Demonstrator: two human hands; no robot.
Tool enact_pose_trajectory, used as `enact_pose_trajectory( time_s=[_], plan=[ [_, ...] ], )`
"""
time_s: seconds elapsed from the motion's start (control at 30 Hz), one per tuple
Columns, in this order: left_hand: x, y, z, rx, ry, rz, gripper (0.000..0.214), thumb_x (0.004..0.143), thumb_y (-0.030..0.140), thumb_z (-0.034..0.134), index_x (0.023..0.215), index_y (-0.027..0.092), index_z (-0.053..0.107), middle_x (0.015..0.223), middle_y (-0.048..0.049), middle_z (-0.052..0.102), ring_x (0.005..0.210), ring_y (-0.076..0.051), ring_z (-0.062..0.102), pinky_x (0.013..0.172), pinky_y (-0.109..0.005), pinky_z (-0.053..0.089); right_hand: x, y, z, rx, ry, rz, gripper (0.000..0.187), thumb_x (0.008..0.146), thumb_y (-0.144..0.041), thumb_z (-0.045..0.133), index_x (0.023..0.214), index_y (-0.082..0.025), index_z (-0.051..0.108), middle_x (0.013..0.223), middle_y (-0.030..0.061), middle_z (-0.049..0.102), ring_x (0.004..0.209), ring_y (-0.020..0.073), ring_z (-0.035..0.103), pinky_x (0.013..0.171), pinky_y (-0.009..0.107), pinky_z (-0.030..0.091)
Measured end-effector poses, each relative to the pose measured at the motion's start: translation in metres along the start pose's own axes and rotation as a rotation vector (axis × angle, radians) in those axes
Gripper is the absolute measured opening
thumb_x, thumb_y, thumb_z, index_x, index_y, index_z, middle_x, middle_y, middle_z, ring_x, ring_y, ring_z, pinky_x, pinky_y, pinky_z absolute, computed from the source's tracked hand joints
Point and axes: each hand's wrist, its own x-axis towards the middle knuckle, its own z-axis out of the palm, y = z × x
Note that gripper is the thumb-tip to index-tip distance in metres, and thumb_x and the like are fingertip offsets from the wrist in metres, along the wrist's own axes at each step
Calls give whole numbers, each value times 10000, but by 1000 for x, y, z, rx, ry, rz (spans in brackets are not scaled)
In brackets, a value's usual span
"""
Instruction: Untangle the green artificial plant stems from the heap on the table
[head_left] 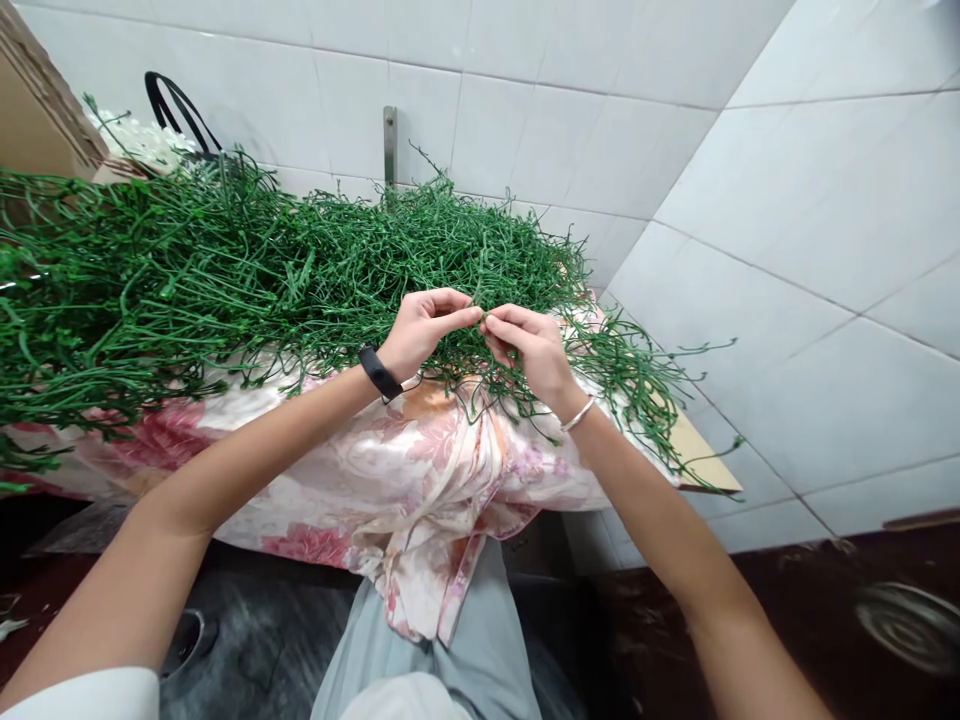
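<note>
Both my hands meet at the middle of the view, in front of a big heap of thin green stems (322, 250) that look like plastic. Thumb and fingers of my left hand (420, 330) are pinched together on a green stem (481, 285). My right hand (529, 350) pinches at the same spot, its fingertips almost touching the left ones. The exact point where they grip is small and partly hidden by the fingers. Under the hands and the heap lies a floral cloth (330, 470) in pink and white.
A smaller bunch of green stems (637, 390) spreads over a cardboard piece (709, 455) at the right. White flowers (146, 142) and a cardboard box (45, 100) stand at the back left. Tiled walls (555, 130) close off the back and right; a metal bar (390, 150) stands against the back wall.
</note>
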Motion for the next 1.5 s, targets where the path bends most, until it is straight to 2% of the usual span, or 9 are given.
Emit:
enact_pose_trajectory(
  time_s=[0.13,0.2,0.4,0.57,0.77,0.87,1.07,1.23,1.5],
  plan=[
    [2,1,-1,8,22,24,159,594,264,710,640,148,611,628,31,574,586,-59,505,609,-221,401,3,-5,-10,354,-331,370,168,738,-265,495,625,-142,478,472,-72,292,353,22,258,339,178,149],
    [4,1,-4,-6,58,26,177,582,281,717,644,151,615,651,25,593,609,-67,523,642,-231,415,4,-6,-10,362,-349,434,150,723,-256,516,642,-132,489,482,-68,323,361,18,260,337,171,144],
    [8,2,-9,-18,100,53,179,597,297,715,651,148,632,653,14,625,628,-79,561,686,-251,434,4,-3,-2,42,50,110,171,747,-305,534,765,-139,570,549,-40,472,389,38,387,366,192,285],
    [9,3,-9,-52,124,88,170,603,279,716,666,145,633,671,10,648,641,-77,594,681,-233,456,4,2,-9,-434,480,-91,221,737,-237,502,534,-153,519,464,-40,431,393,43,366,405,207,279],
    [11,0,-12,-28,63,151,175,633,282,697,708,163,593,702,18,653,610,-73,597,658,-236,471,3,4,-15,-836,676,-316,271,709,-169,516,451,-175,433,461,-33,390,459,72,357,487,246,302],
    [10,1,-12,63,-1,230,146,669,279,671,714,167,588,705,13,643,630,-85,606,676,-249,472,1,-3,-12,-740,571,-420,246,788,-214,471,546,-181,503,579,-4,478,573,95,451,579,257,377],
    [5,3,-12,300,-12,344,97,693,257,651,737,175,625,702,2,631,660,-100,577,680,-273,454,-1,-6,-7,-487,55,-375,120,765,-308,567,802,-204,614,895,20,613,910,142,549,841,315,425],
    [5,2,-12,388,-16,421,72,689,258,659,720,193,649,693,11,627,707,-105,532,670,-262,426,2,4,-7,-451,67,-357,232,713,-299,630,930,-220,609,925,16,620,909,150,552,833,342,428],
    [4,2,-10,416,-43,474,107,707,300,642,731,196,632,706,8,609,723,-100,497,660,-245,415,4,8,-8,-369,50,-353,169,677,-296,666,830,-234,632,962,9,587,958,152,538,885,361,408]
  ],
)
